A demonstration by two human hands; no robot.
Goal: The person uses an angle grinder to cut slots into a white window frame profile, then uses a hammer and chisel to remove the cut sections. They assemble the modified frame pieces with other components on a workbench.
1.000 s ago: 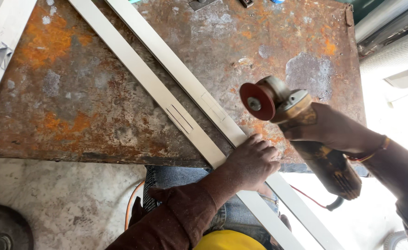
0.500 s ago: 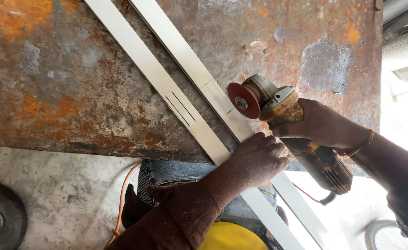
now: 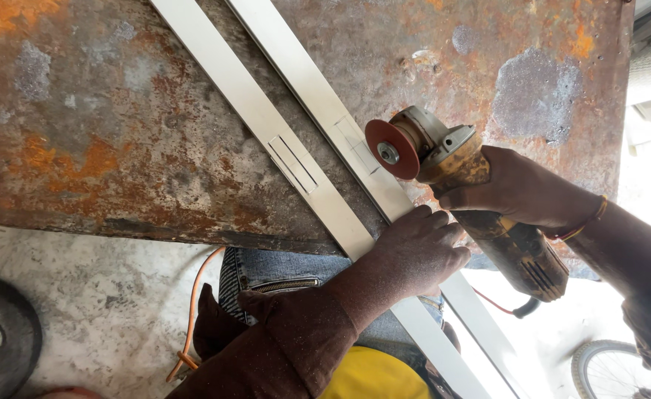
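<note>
I see the angle grinder (image 3: 481, 199) gripped in my right hand (image 3: 521, 188), fingers wrapped tight around its worn yellow body, and its red round disc (image 3: 390, 150) stands just above the right one of two pale flat metal strips (image 3: 340, 133). My left hand (image 3: 421, 247) lies just below the disc, palm down and fingers loosely together, pressing this strip where it passes the edge of the rusty, rough steel table (image 3: 118, 148).

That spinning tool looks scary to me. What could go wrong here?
The left hand presses the white metal bars down close to the red grinding disc, so a slip might cut fingers. Both hands are bare, so sparks could burn. The bars overhang the rusty table and might shift under the grinder in the right hand.
</note>
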